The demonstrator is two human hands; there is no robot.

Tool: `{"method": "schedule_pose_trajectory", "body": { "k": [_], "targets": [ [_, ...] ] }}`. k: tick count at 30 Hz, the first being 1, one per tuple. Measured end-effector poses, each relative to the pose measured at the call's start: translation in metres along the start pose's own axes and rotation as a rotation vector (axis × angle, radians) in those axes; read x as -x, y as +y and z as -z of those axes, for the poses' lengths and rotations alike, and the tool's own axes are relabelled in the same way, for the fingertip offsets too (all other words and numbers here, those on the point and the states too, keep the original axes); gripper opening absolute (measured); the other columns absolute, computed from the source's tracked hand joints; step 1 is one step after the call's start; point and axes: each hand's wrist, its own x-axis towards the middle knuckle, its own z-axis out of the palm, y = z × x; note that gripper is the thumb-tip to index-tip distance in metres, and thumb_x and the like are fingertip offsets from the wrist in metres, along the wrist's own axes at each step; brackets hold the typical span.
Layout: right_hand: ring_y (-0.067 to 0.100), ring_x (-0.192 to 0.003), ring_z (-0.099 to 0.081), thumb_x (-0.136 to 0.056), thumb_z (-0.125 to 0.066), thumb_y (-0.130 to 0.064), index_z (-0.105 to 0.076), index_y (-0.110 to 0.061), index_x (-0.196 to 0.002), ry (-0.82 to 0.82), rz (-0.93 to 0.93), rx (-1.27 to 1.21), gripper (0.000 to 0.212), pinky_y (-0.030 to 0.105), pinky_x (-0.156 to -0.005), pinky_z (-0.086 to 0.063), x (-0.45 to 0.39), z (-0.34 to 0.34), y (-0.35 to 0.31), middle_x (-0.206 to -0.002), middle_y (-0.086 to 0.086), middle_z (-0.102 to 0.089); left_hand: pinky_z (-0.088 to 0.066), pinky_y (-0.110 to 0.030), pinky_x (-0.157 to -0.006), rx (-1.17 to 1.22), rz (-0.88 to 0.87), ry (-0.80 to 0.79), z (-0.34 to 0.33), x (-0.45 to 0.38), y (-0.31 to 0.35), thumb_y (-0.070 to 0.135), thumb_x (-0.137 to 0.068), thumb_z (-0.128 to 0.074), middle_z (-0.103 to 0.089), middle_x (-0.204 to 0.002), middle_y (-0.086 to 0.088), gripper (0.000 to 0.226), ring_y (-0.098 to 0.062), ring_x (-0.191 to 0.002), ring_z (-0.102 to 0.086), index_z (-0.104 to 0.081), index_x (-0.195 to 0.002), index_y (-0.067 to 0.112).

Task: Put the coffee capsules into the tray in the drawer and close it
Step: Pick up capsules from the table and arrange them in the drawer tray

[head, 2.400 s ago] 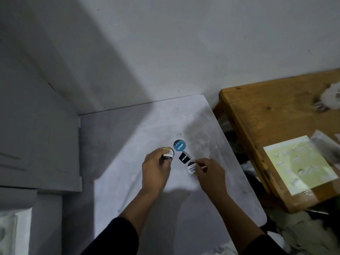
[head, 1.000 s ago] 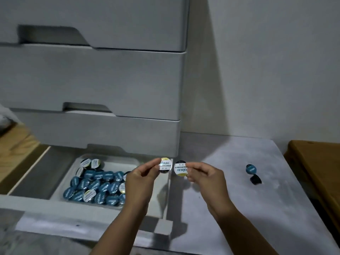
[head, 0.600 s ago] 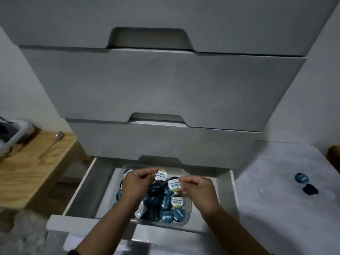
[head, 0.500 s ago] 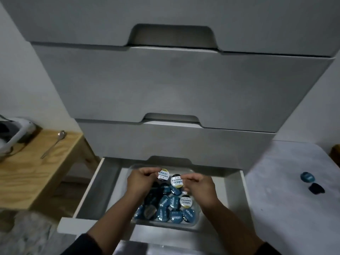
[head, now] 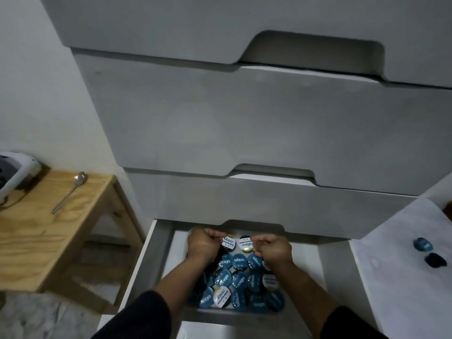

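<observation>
The bottom drawer [head: 156,255] of a grey cabinet stands pulled out. Inside it a clear tray [head: 227,313] holds several blue-lidded and white-lidded coffee capsules [head: 238,261]. My left hand [head: 204,248] pinches a white-lidded capsule [head: 228,241] over the tray's far end. My right hand [head: 272,250] pinches another white-and-gold-lidded capsule [head: 245,244] right beside it. Two more capsules lie on the grey table to the right: a blue one [head: 423,244] and a dark one [head: 435,260].
Closed drawers [head: 244,123] rise above the open one. A wooden side table [head: 49,231] stands at the left with a spoon [head: 71,192] and a white device [head: 14,172] on it. The grey marbled table [head: 401,277] lies at the right.
Both hands picked capsules off the grey table, carried them left to the open drawer and now hold them low over the tray's far end. My view has moved closer.
</observation>
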Motion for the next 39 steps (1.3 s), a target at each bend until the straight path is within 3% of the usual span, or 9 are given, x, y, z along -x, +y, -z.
{"method": "schedule_pose_trajectory", "body": {
  "k": [3,10,15,20,25,27,29,34,39],
  "targets": [
    [0.013,-0.053,-0.055,-0.081,-0.065,-0.003,-0.070,-0.023,-0.068,-0.026,0.002,0.039,0.024,0.028,-0.061,-0.048,-0.010,-0.005,0.000,-0.062,0.000,-0.065,-0.042,-0.002,-0.052,-0.066,-0.025,0.004,-0.001,-0.005,0.000,0.010,-0.088,-0.060,-0.074,-0.100,-0.006,0.015,-0.001,-0.063,-0.058,-0.074,-0.092,0.014],
    [0.023,-0.066,-0.065,-0.077,-0.068,-0.016,-0.068,-0.025,-0.054,-0.006,-0.016,0.187,0.024,0.041,-0.074,-0.058,-0.022,-0.018,0.004,-0.067,0.004,-0.072,-0.046,-0.015,-0.083,-0.225,-0.059,0.020,0.001,-0.004,0.001,0.007,-0.087,-0.059,-0.073,-0.101,-0.005,0.017,-0.012,-0.086,-0.065,-0.074,-0.091,0.012],
    [0.022,-0.074,-0.068,-0.074,-0.067,-0.019,-0.070,-0.021,-0.059,0.002,0.074,0.305,0.016,0.035,-0.078,-0.057,-0.021,-0.017,0.004,-0.074,0.005,-0.075,-0.051,-0.023,-0.089,-0.316,-0.083,0.016,0.003,-0.003,0.003,0.008,-0.085,-0.060,-0.073,-0.097,-0.004,0.015,-0.017,-0.088,-0.067,-0.074,-0.087,0.013],
    [0.019,-0.079,-0.066,-0.079,-0.069,-0.015,-0.069,-0.012,-0.092,-0.103,0.216,0.376,0.014,0.020,-0.070,-0.046,-0.006,-0.008,-0.004,-0.082,0.005,-0.072,-0.049,-0.020,-0.087,-0.431,-0.154,0.007,0.005,0.004,0.004,0.014,-0.087,-0.058,-0.072,-0.097,-0.006,0.017,-0.018,-0.089,-0.067,-0.074,-0.090,0.015],
    [0.019,-0.099,-0.057,-0.085,-0.059,-0.031,-0.057,-0.018,-0.114,-0.125,0.373,0.596,0.032,0.022,-0.076,-0.037,0.010,-0.006,-0.006,-0.106,0.004,-0.064,-0.049,-0.030,-0.090,-0.720,-0.303,-0.103,0.010,0.025,0.003,0.026,-0.091,-0.049,-0.066,-0.112,-0.008,0.027,-0.022,-0.105,-0.060,-0.065,-0.111,0.017],
    [0.022,-0.112,-0.052,-0.088,-0.053,-0.033,-0.050,-0.016,-0.125,-0.129,0.444,0.694,0.041,0.026,-0.088,-0.039,0.017,-0.007,-0.003,-0.121,0.007,-0.058,-0.047,-0.032,-0.090,-0.782,-0.324,-0.136,0.012,0.037,0.002,0.027,-0.092,-0.047,-0.061,-0.119,-0.007,0.030,-0.023,-0.111,-0.056,-0.059,-0.117,0.016],
    [0.022,-0.114,-0.053,-0.088,-0.051,-0.032,-0.051,-0.013,-0.126,-0.062,0.523,0.778,0.042,0.026,-0.094,-0.041,0.029,-0.006,0.001,-0.123,0.007,-0.057,-0.047,-0.032,-0.092,-0.807,-0.355,-0.123,0.011,0.050,0.001,0.028,-0.092,-0.046,-0.056,-0.125,-0.006,0.032,-0.022,-0.114,-0.054,-0.054,-0.122,0.016],
    [0.027,-0.066,-0.068,-0.072,-0.053,-0.020,-0.070,-0.002,-0.074,0.352,1.098,0.905,0.025,0.027,-0.065,-0.058,0.059,0.000,0.012,-0.074,0.013,-0.070,-0.037,-0.025,-0.100,-0.810,-0.470,0.017,0.004,0.085,0.001,0.027,-0.096,-0.039,-0.045,-0.137,-0.002,0.040,-0.016,-0.126,-0.041,-0.037,-0.135,0.016],
    [0.028,-0.088,-0.069,-0.077,-0.048,-0.022,-0.071,-0.001,-0.090,0.395,0.990,0.934,0.035,0.033,-0.078,-0.057,0.073,0.015,0.029,-0.090,0.015,-0.073,-0.025,-0.026,-0.115,-0.756,-0.480,0.102,-0.007,0.116,-0.004,0.035,-0.098,-0.036,-0.029,-0.150,0.001,0.052,-0.014,-0.139,-0.026,-0.020,-0.145,0.020]
  ]
}}
